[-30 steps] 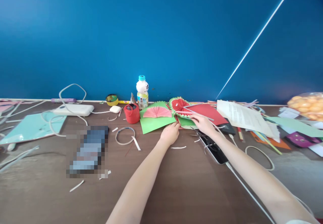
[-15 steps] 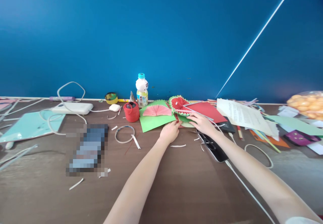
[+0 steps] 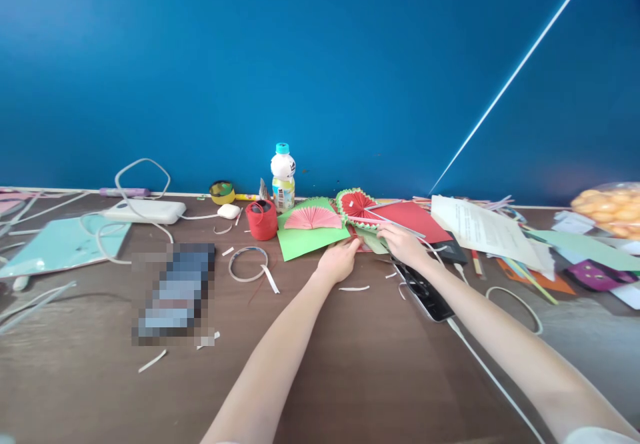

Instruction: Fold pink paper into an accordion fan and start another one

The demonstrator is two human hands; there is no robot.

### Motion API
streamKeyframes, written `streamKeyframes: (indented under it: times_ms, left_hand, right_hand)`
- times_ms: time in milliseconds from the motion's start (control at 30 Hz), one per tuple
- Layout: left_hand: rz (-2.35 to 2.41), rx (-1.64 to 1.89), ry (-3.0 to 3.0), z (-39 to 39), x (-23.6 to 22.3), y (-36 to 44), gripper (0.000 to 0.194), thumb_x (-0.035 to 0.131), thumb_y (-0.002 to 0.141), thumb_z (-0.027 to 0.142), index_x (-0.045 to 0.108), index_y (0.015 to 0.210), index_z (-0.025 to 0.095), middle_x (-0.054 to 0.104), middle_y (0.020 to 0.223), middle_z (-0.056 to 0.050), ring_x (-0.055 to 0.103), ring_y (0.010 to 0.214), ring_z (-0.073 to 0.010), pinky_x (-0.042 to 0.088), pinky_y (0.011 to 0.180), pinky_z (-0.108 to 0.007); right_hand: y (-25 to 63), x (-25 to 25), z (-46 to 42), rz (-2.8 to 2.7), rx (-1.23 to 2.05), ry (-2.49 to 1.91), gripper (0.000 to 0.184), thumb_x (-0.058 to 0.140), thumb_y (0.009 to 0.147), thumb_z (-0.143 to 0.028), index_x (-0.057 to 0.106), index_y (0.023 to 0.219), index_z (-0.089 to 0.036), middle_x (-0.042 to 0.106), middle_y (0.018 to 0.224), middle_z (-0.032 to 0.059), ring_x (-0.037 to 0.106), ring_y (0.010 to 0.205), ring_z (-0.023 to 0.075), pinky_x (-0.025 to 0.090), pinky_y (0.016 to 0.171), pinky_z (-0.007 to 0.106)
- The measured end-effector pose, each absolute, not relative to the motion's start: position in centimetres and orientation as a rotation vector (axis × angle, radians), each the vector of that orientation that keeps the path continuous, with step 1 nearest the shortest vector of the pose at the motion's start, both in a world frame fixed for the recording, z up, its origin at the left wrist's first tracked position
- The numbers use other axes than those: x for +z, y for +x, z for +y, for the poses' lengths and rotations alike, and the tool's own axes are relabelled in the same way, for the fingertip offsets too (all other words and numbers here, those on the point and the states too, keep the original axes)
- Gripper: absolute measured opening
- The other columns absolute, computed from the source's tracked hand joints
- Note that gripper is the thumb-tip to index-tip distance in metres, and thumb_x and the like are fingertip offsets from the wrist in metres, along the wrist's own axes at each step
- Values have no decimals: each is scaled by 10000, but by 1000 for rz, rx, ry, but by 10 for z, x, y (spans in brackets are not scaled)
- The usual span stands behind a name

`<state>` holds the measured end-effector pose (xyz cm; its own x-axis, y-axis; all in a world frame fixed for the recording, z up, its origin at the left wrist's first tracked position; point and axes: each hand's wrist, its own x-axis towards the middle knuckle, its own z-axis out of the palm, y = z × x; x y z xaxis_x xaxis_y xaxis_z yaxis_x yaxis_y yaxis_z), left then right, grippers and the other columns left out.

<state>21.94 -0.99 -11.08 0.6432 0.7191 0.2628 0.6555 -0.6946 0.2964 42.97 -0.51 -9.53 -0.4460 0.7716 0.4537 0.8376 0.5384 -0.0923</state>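
Note:
My left hand (image 3: pixel 339 261) rests at the front of a paper pile, fingers curled together against its lower edge; what they grip is hidden. My right hand (image 3: pixel 403 244) is closed at the fingertips on a pale green paper (image 3: pixel 374 240) in the same pile. Just beyond my hands lies a pleated red paper fan (image 3: pixel 359 205) with a green scalloped edge. Left of it a pink pleated fan (image 3: pixel 313 217) lies on a green sheet (image 3: pixel 305 243). A red sheet (image 3: pixel 415 221) lies behind my right hand.
A phone (image 3: pixel 425 291) with a cable lies under my right forearm. To the left are a tape ring (image 3: pixel 249 264), a red roll (image 3: pixel 261 221), a bottle (image 3: pixel 283 181), a power bank (image 3: pixel 145 211) and a blurred-out phone (image 3: pixel 177 291). Printed paper (image 3: pixel 483 227) lies right.
My right hand's fingers have drawn together at the paper, and the pale green paper now shows more, lifted between my hands. My left hand has barely moved.

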Motion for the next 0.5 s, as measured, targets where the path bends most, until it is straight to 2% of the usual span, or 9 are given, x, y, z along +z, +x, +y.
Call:
streamKeyframes:
  times_ms: [100, 200, 267, 367, 500]
  left_hand:
    - [1123, 510, 2682, -9, -111, 220, 489, 308, 809, 64, 376, 1279, 179, 424, 1366, -58, 367, 1258, -181, 365, 976, -347]
    - [1121, 493, 2676, -8, -112, 221, 529, 303, 811, 75, 334, 1326, 195, 367, 1405, -40, 344, 1276, -181, 342, 1001, -352]
    - [1123, 495, 2672, -7, -113, 222, 553, 296, 812, 78, 294, 1352, 197, 360, 1408, -43, 345, 1276, -173, 337, 1006, -341]
    - [1133, 506, 2667, -8, -113, 222, 559, 296, 805, 71, 284, 1353, 180, 375, 1399, -64, 336, 1280, -166, 328, 1011, -333]
    - [1186, 536, 2650, -9, -113, 221, 508, 319, 808, 80, 311, 1313, 139, 487, 1294, -121, 461, 1175, -192, 385, 946, -337]
  right_hand:
    - [428, -91, -10, -2331, -87, -1319, 207, 440, 845, -253, 572, 1000, -212, 598, 1065, 69, 553, 1008, 222, 465, 851, 367]
    - [428, -88, -13, -2367, 19, -1339, 379, 588, 753, -386, 527, 1082, -210, 547, 1143, 97, 530, 1032, 259, 456, 847, 405]
    - [428, -88, -14, -2376, 34, -1345, 379, 588, 753, -384, 521, 1082, -208, 534, 1157, 107, 522, 1038, 267, 446, 852, 419]
    - [427, -88, -13, -2349, 59, -1361, 273, 517, 811, -336, 527, 1056, -215, 546, 1132, 93, 519, 1038, 250, 436, 863, 401]
    - [426, -86, -12, -2325, 115, -1387, 232, 492, 827, -321, 536, 1033, -223, 561, 1109, 75, 515, 1054, 242, 439, 866, 387]
